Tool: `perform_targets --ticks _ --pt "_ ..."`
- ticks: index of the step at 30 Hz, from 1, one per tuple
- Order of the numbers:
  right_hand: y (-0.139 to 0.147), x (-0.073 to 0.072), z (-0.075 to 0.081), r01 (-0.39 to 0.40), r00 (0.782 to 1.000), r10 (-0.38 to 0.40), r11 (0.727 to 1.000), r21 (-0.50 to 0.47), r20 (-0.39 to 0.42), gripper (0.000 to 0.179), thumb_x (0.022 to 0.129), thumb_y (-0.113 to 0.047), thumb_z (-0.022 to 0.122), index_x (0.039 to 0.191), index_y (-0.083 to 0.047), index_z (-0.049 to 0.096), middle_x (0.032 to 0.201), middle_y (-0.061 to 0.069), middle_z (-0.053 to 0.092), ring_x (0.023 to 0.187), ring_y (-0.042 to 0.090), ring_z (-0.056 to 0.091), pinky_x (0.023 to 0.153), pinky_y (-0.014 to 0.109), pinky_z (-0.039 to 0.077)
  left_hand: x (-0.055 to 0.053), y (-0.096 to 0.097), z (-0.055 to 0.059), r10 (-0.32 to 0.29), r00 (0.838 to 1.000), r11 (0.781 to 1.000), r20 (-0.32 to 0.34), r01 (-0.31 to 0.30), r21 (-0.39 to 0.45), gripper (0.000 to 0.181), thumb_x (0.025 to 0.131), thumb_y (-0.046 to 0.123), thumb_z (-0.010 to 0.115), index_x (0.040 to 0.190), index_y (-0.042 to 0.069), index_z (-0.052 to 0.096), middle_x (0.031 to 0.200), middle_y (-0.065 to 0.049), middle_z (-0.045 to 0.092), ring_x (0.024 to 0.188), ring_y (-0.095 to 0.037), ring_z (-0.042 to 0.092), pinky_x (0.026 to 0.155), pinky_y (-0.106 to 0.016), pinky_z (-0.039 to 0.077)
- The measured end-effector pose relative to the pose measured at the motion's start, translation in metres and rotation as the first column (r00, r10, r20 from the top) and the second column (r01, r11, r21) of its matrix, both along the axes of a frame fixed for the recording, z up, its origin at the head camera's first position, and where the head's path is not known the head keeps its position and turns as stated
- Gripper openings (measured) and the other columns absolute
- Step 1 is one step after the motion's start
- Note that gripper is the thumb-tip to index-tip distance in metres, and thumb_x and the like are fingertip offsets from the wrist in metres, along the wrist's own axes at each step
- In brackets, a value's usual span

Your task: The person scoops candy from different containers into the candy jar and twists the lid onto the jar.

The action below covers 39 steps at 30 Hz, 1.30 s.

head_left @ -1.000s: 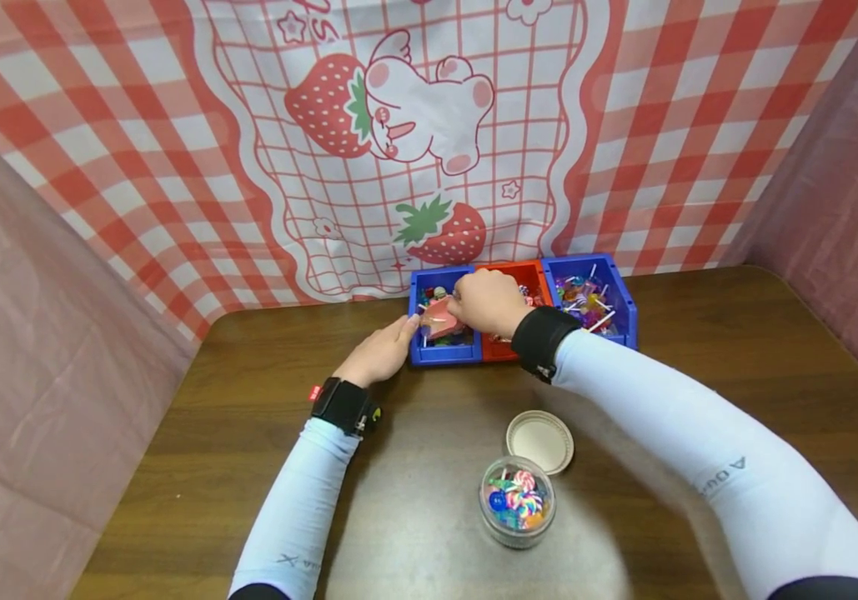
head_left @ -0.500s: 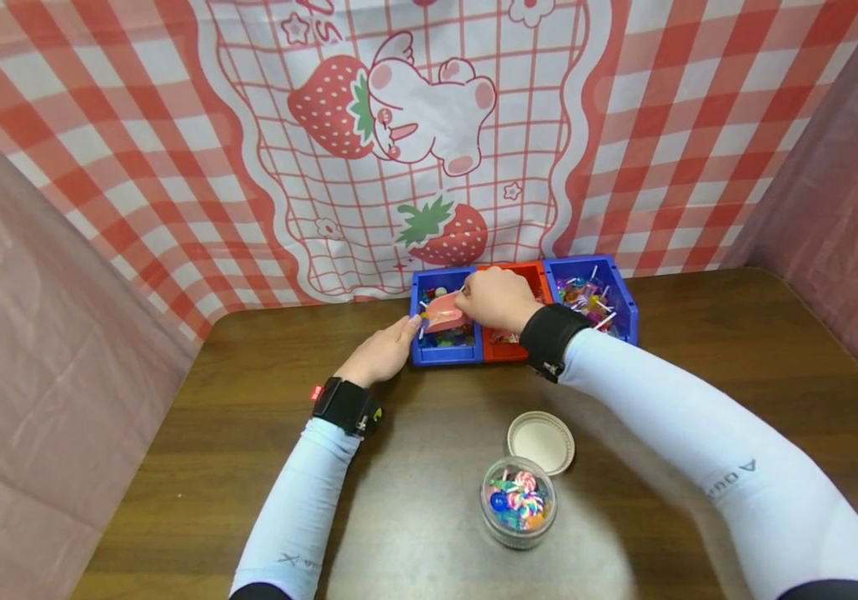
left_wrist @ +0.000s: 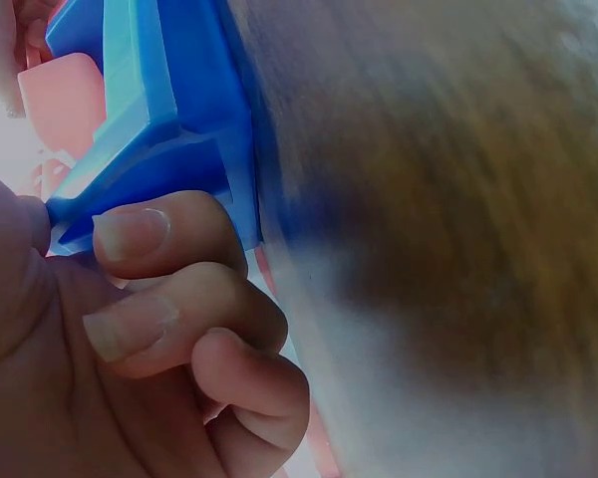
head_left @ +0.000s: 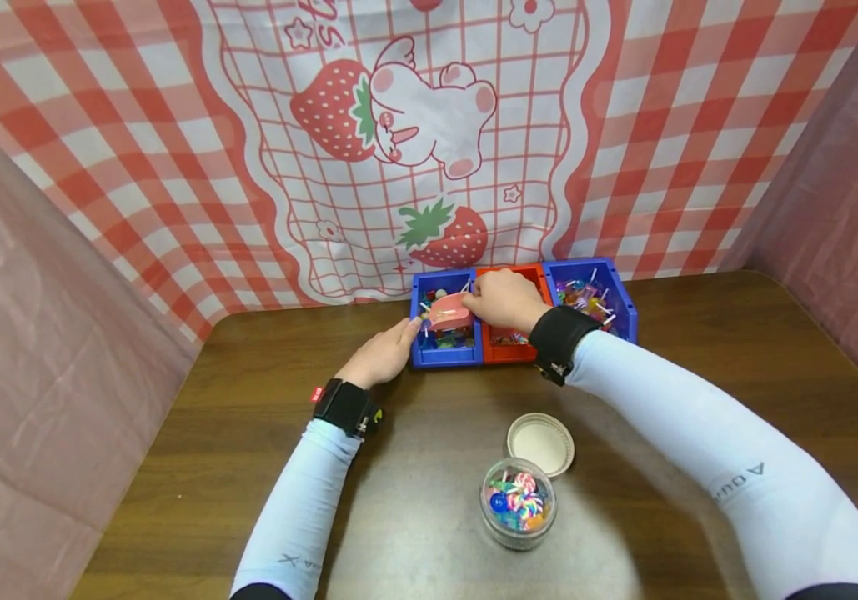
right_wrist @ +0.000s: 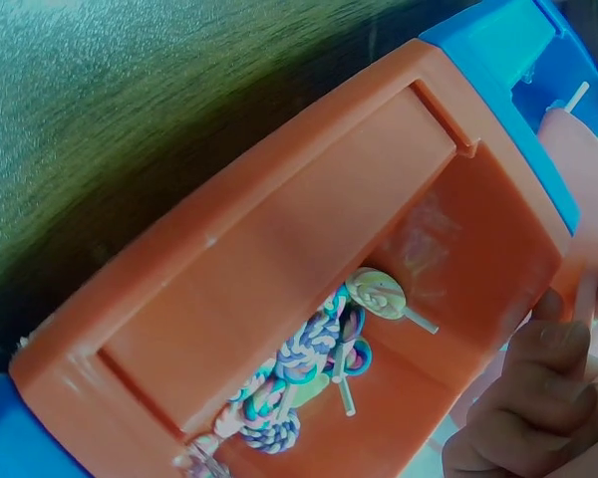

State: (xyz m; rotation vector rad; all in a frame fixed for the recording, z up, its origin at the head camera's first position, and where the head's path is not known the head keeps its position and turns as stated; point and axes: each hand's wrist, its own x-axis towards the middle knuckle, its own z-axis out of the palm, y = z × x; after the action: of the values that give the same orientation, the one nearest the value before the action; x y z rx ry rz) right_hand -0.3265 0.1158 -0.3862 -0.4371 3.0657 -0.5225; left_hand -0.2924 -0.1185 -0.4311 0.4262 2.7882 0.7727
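My right hand [head_left: 505,300] grips a pink scoop [head_left: 449,311] by its handle end, over the left blue bin [head_left: 447,357]. A few small candies show in and beside the scoop, with white sticks poking up around it. At that bin's left side, my left hand [head_left: 378,357] holds the wall, thumb at the rim. Its other fingers [left_wrist: 179,319] curl against the outside in the left wrist view. Under my right hand is the red bin [right_wrist: 279,269], with swirl lollipops [right_wrist: 309,349] inside. My right fingers [right_wrist: 538,398] pinch the scoop's handle in the right wrist view.
Right of the red bin stands another blue bin [head_left: 628,315] holding stick candies. A clear jar [head_left: 517,540] of colourful candies sits near the front, with a cream lid [head_left: 541,444] lying just behind it. A checked cloth [head_left: 699,167] hangs behind the bins.
My right hand has shifted a little to the right, drawing the scoop with it across the left blue bin. The left hand stays at the bin's side.
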Motion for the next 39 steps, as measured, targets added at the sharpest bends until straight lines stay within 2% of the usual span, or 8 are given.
perform_targets --ticks 7,12,15,23,28,34,39 --pt "-0.004 0.000 0.000 -0.026 1.000 0.026 1.000 -0.001 -0.018 0.042 0.098 -0.038 0.052 0.062 -0.016 0.049 0.058 -0.002 0.044 0.056 0.021 0.049 0.052 0.034 0.032 0.000 -0.001 0.000 0.006 1.000 1.000 0.011 -0.006 0.003 0.069 0.106 0.055 0.015 0.157 0.011 0.030 0.156 -0.009 0.037 0.142 -0.029 0.037 0.114 -0.046 0.027" --pt "-0.015 0.002 0.000 -0.064 0.997 0.066 0.997 0.039 -0.051 0.036 0.096 -0.034 0.053 0.066 -0.015 0.061 0.060 0.000 0.054 0.060 0.024 0.057 0.054 0.037 0.045 -0.001 -0.002 -0.003 0.002 1.000 1.000 0.007 -0.002 0.003 0.069 0.106 0.055 0.015 0.157 0.011 0.029 0.156 -0.010 0.037 0.142 -0.028 0.037 0.114 -0.046 0.027" --pt "-0.019 0.004 0.000 -0.074 0.995 0.078 0.995 0.060 -0.062 0.034 0.095 -0.033 0.054 0.068 -0.015 0.065 0.062 0.001 0.058 0.061 0.025 0.059 0.054 0.039 0.049 -0.002 -0.002 -0.005 0.000 1.000 1.000 -0.001 0.000 0.001 0.069 0.106 0.054 0.015 0.157 0.010 0.030 0.156 -0.010 0.037 0.141 -0.028 0.037 0.114 -0.045 0.028" --pt "-0.015 0.005 0.001 -0.093 0.993 0.096 0.995 0.045 -0.064 0.035 0.095 -0.031 0.056 0.063 -0.016 0.058 0.057 -0.001 0.048 0.056 0.023 0.055 0.053 0.035 0.039 -0.002 -0.001 -0.005 -0.002 1.000 1.000 -0.003 0.002 0.006 0.067 0.107 0.053 0.016 0.156 0.011 0.031 0.155 -0.010 0.039 0.141 -0.029 0.038 0.114 -0.046 0.028" --pt "-0.012 0.004 0.004 -0.119 0.991 0.122 0.991 0.056 -0.061 0.033 0.094 -0.031 0.056 0.065 -0.017 0.058 0.060 0.000 0.051 0.058 0.022 0.055 0.056 0.036 0.041 -0.002 0.000 -0.005 0.000 1.000 1.000 -0.004 0.000 0.009 0.067 0.107 0.053 0.016 0.156 0.010 0.031 0.156 -0.010 0.038 0.141 -0.029 0.038 0.114 -0.046 0.028" --pt "-0.010 0.005 0.006 -0.082 0.997 0.082 0.996 0.039 -0.010 0.027 0.093 -0.035 0.058 0.078 -0.014 0.062 0.071 0.002 0.058 0.067 0.023 0.058 0.060 0.039 0.045 -0.002 0.000 -0.005 -0.007 1.000 1.000 -0.019 0.007 0.015 0.065 0.107 0.051 0.017 0.155 0.011 0.034 0.154 -0.010 0.042 0.139 -0.030 0.040 0.113 -0.046 0.030" --pt "-0.005 0.004 0.008 -0.052 0.999 0.052 0.999 -0.002 0.012 0.028 0.094 -0.036 0.058 0.077 -0.013 0.056 0.066 -0.001 0.049 0.062 0.020 0.050 0.056 0.034 0.036 -0.002 -0.001 -0.005 -0.008 1.000 1.000 -0.014 0.008 0.021 0.064 0.107 0.052 0.017 0.155 0.013 0.034 0.152 -0.010 0.043 0.139 -0.030 0.041 0.112 -0.048 0.030"
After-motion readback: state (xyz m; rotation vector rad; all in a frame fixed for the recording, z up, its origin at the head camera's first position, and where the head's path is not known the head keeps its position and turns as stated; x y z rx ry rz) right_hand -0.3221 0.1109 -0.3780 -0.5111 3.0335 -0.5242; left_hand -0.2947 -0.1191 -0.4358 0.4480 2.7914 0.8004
